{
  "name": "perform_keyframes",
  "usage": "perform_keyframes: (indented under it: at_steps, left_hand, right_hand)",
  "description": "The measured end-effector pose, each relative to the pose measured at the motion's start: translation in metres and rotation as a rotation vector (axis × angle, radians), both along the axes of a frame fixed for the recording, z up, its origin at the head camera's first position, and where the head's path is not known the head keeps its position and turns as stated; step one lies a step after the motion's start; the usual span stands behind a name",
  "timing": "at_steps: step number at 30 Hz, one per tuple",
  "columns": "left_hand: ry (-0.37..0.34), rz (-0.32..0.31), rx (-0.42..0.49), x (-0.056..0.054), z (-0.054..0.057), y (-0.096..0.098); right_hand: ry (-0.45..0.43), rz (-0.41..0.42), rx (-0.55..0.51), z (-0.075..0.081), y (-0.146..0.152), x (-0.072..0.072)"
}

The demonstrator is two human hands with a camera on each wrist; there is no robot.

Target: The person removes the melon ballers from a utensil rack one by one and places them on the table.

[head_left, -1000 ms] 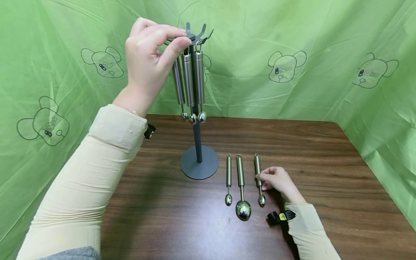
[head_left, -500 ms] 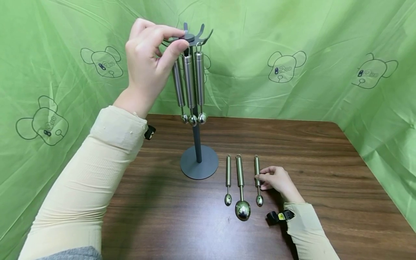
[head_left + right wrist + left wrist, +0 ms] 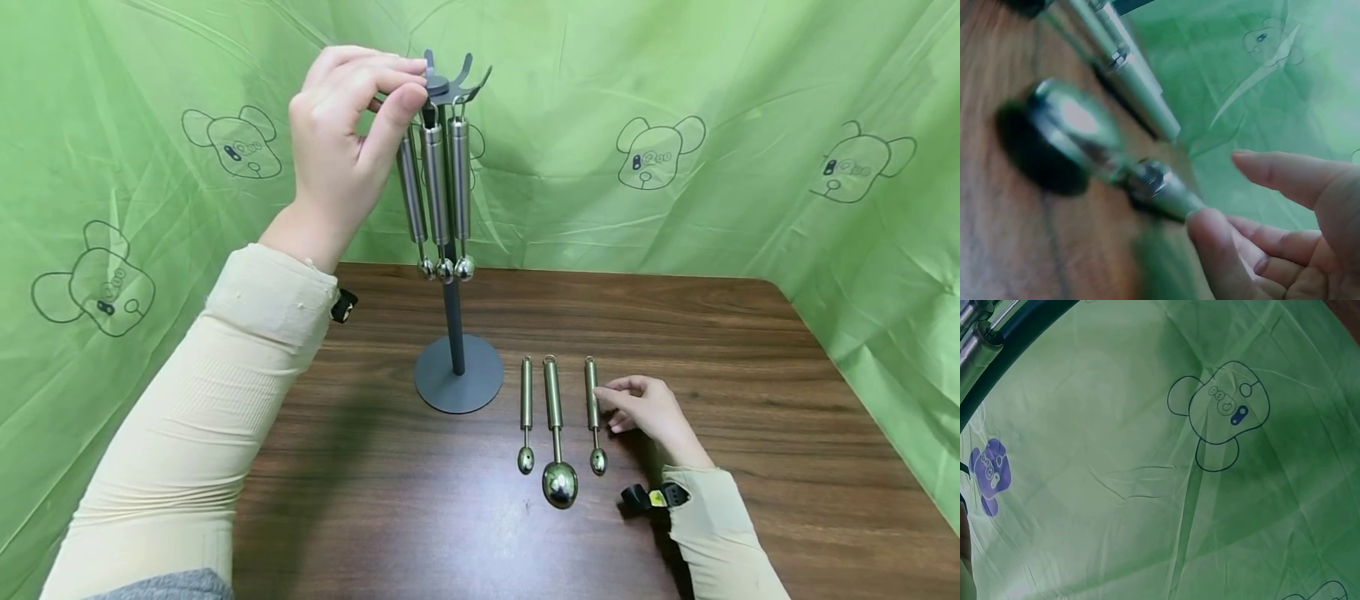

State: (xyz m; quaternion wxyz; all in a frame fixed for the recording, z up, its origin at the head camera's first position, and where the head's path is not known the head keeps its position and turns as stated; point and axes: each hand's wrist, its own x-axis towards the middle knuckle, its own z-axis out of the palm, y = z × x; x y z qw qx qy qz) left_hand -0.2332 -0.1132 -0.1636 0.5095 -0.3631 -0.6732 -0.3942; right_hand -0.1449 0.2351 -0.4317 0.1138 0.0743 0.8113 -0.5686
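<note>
At the top of a dark grey utensil stand [image 3: 461, 385], my left hand [image 3: 337, 125] has its fingers extended beside the hub, with the thumb slightly apart from them. Several metal melon ballers [image 3: 437, 183] hang from the stand's hooks below those fingertips. On the table, my right hand [image 3: 651, 410] is right beside the handle of the rightmost melon baller [image 3: 591, 379], thumb and forefinger spread. A larger oval scoop [image 3: 555, 408] and another small melon baller [image 3: 527, 400] lie to its left, handles away from me. The left wrist view shows only the left hand's edge.
The brown wooden table [image 3: 750, 375] carries the stand and the three loose utensils. A green curtain [image 3: 555, 150] printed with bear outlines closes in the back and sides. The upturned hooks [image 3: 476, 83] on the stand's right side show bare ends.
My right hand has loosened its pinch on the rightmost melon baller, which shifted slightly left. My left fingertips have drawn back a little left from the hub, and the thumb has parted from it.
</note>
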Motion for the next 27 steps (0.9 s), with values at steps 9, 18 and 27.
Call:
perform_keyframes:
  at_steps: [9,18,27]
  left_hand:
    - [0.029,-0.073,-0.079,0.003,0.005,0.004]
    - [0.077,-0.026,-0.159,-0.002,0.010,-0.002]
    - [0.075,0.074,-0.285,0.000,0.014,-0.007]
  right_hand:
    - [0.181,-0.068,-0.126,0.031,-0.012,0.009]
    - [0.334,0.010,-0.142,0.062,-0.025,0.001]
    - [0.421,0.041,-0.187,0.096,-0.040,-0.009]
